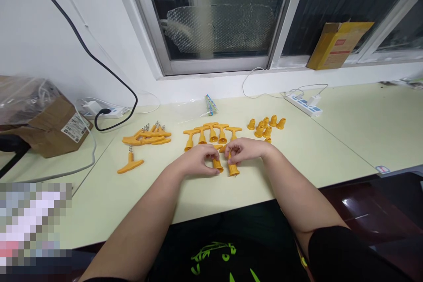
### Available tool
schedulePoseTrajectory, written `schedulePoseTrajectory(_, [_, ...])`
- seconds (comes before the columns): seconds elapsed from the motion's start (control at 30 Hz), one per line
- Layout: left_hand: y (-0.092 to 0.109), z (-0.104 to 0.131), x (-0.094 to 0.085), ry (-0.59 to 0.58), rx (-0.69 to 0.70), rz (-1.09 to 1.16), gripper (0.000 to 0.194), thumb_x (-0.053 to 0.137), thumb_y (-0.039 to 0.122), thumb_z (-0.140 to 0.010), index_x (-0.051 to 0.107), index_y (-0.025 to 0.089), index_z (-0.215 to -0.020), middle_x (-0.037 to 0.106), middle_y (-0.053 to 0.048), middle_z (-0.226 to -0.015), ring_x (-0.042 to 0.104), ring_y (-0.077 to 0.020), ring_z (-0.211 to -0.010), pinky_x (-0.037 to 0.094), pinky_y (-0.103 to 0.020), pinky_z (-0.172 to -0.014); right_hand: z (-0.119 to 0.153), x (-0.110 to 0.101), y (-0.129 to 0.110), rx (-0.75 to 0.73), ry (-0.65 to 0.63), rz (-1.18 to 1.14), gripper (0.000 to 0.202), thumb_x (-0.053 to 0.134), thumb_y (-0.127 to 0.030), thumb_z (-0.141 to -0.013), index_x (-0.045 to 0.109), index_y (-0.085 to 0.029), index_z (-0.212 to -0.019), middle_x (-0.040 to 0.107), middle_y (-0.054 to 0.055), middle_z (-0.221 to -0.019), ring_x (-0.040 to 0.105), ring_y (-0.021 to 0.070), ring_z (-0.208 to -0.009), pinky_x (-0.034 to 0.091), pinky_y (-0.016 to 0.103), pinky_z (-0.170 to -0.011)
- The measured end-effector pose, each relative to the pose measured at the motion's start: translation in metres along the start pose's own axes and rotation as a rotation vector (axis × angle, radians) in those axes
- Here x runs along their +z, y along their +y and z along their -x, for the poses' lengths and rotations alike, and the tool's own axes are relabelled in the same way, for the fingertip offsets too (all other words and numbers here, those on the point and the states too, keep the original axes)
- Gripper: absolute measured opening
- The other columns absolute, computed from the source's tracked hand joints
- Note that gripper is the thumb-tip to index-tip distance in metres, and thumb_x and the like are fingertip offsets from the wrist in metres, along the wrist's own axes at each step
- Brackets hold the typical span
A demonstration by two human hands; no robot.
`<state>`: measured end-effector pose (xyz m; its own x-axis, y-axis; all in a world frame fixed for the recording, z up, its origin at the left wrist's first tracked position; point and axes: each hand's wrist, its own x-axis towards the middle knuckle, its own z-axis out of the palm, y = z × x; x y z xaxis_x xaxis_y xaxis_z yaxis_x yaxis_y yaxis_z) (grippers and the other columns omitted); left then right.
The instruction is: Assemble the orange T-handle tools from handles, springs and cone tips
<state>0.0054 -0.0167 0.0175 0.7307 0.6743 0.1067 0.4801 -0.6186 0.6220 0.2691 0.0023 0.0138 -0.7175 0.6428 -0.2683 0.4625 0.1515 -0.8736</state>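
My left hand (201, 160) has its fingers curved round an orange corkscrew (217, 165) whose flared cup points toward me. Beside it, my right hand (239, 150) pinches another orange corkscrew (233, 170), its flared end also toward me and a small metal tip showing below. Just beyond my hands, several corkscrews with T-handles and cups (213, 133) lie in a row. To the left is a pile of orange handles with metal spirals (148, 137), and one single handle (131, 166) lies nearer me. Several loose orange cups (260, 131) stand at the right.
An open cardboard box (56, 128) sits at the left, near a black cable (95, 59). A clear plastic bag (193, 109) lies behind the row. A power strip (303, 105) is at the back right; a yellow box (340, 46) leans on the window.
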Motion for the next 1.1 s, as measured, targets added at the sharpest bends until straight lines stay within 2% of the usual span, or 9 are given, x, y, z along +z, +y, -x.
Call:
schedulePoseTrajectory(0.23, [-0.003, 0.001, -0.002, -0.013, -0.001, 0.009, 0.026, 0.082, 0.042, -0.07, 0.073, 0.026, -0.089, 0.068, -0.002, -0.089, 0.064, -0.0226, -0.083, 0.05, -0.033, -0.072, -0.001, 0.003, 0.0, 0.032, -0.012, -0.022, 0.044, 0.084, -0.041, -0.074, 0.066, -0.022, -0.11, 0.073, -0.003, -0.074, 0.07, 0.0148, -0.06, 0.056, 0.027, -0.065])
schedulePoseTrajectory(0.33, [-0.007, 0.001, -0.008, 0.044, 0.007, 0.03, 0.029, 0.082, 0.044, -0.072, 0.074, 0.026, -0.093, 0.071, -0.003, -0.092, 0.066, -0.0241, -0.086, 0.051, -0.035, -0.076, -0.002, 0.004, 0.0, 0.055, -0.001, -0.055, 0.043, 0.084, -0.039, -0.075, 0.067, -0.022, -0.11, 0.074, -0.002, -0.075, 0.069, 0.015, -0.059, 0.057, 0.029, -0.067])
schedulePoseTrajectory(0.43, [-0.024, 0.007, -0.026, 0.288, -0.058, -0.117, 0.023, 0.072, 0.043, -0.082, 0.074, 0.025, -0.095, 0.072, -0.006, -0.099, 0.065, -0.0277, -0.096, 0.051, -0.042, -0.09, -0.001, 0.004, -0.001, 0.081, 0.025, -0.072, 0.042, 0.083, -0.04, -0.075, 0.069, -0.022, -0.111, 0.076, 0.0, -0.077, 0.069, 0.0155, -0.06, 0.059, 0.03, -0.068])
schedulePoseTrajectory(0.53, [-0.053, 0.021, -0.051, 0.569, -0.367, -0.385, 0.022, 0.065, 0.031, -0.084, 0.074, 0.023, -0.102, 0.068, -0.01, -0.113, 0.059, -0.033, -0.116, 0.042, -0.05, -0.108, 0.003, 0.0, -0.004, 0.068, 0.078, -0.082, 0.041, 0.08, -0.042, -0.079, 0.068, -0.023, -0.113, 0.074, 0.0, -0.077, 0.068, 0.0153, -0.06, 0.06, 0.031, -0.068])
schedulePoseTrajectory(0.6, [-0.072, 0.033, -0.064, 0.698, -0.649, -0.444, 0.033, 0.066, 0.025, -0.08, 0.074, 0.021, -0.112, 0.064, -0.014, -0.124, 0.052, -0.0373, -0.126, 0.038, -0.053, -0.111, 0.006, -0.003, -0.006, 0.034, 0.17, -0.063, 0.038, 0.077, -0.044, -0.081, 0.067, -0.023, -0.111, 0.073, 0.0, -0.077, 0.067, 0.0147, -0.058, 0.058, 0.03, -0.064])
schedulePoseTrajectory(0.67, [-0.086, 0.042, -0.072, 0.728, -0.825, -0.423, 0.044, 0.066, 0.024, -0.081, 0.071, 0.021, -0.125, 0.058, -0.016, -0.138, 0.043, -0.0408, -0.137, 0.036, -0.056, -0.113, 0.008, -0.006, -0.007, -0.013, 0.305, -0.022, 0.033, 0.074, -0.044, -0.083, 0.068, -0.022, -0.106, 0.07, -0.001, -0.076, 0.063, 0.0138, -0.056, 0.054, 0.027, -0.058])
schedulePoseTrajectory(0.87, [-0.102, 0.039, -0.066, 0.645, -0.984, -0.417, 0.052, 0.066, 0.036, -0.083, 0.067, 0.028, -0.134, 0.048, -0.016, -0.155, 0.03, -0.0447, -0.148, 0.021, -0.072, -0.116, 0.012, -0.021, 0.001, -0.126, 0.893, 0.181, 0.017, 0.065, -0.038, -0.084, 0.068, -0.021, -0.089, 0.062, -0.001, -0.07, 0.054, 0.0138, -0.062, 0.043, 0.026, -0.06])
schedulePoseTrajectory(1.0, [-0.108, 0.033, -0.063, 0.633, -1.033, -0.415, 0.048, 0.064, 0.044, -0.084, 0.068, 0.03, -0.13, 0.051, -0.017, -0.152, 0.034, -0.0464, -0.145, 0.012, -0.079, -0.115, 0.023, -0.04, 0.013, 0.083, 1.246, 0.268, 0.016, 0.061, -0.036, -0.082, 0.068, -0.022, -0.088, 0.069, 0.002, -0.08, 0.058, 0.0164, -0.068, 0.044, 0.03, -0.068])
schedulePoseTrajectory(1.1, [-0.112, 0.033, -0.064, 0.654, -1.039, -0.413, 0.042, 0.064, 0.043, -0.084, 0.07, 0.03, -0.124, 0.055, -0.018, -0.146, 0.038, -0.0461, -0.142, 0.014, -0.078, -0.114, 0.031, -0.055, 0.024, 0.351, 1.238, 0.309, 0.018, 0.064, -0.035, -0.08, 0.07, -0.023, -0.092, 0.073, 0.003, -0.092, 0.063, 0.0199, -0.078, 0.045, 0.036, -0.078])
